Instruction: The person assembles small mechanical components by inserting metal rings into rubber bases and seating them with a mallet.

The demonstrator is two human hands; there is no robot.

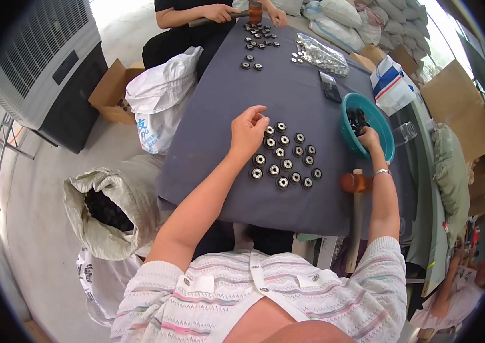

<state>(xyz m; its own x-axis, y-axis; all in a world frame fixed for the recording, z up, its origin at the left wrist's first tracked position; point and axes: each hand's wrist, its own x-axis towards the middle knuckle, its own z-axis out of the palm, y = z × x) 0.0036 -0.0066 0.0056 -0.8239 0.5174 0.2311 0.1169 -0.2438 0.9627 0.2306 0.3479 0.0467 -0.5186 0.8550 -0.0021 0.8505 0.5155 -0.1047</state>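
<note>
Left hand [247, 134]: hung loosely curled, seemingly empty, beside our wheels [279, 152], centre frame. Right hand [368, 138]: reached into the teal bowl [384, 127], right of frame; grip hidden. Risk, we judged: a brushing wrist could have scattered wheels.

Wheels [279, 152]: black rims matt, centres shiny metal. Basin [391, 150]: smooth teal plastic, slight sheen. Mallet [358, 216]: head glossy amber, looks like plastic; handle wood, matt. Table cover [214, 120]: smooth, matt grey. Clear bag [323, 54]: thin plastic, crinkled, glossy. Sack [137, 188]: coarse weave, rough, dull. Box [107, 97]: plain cardboard, matt. Bracelet [382, 171]: shiny, metal-looking.
</note>
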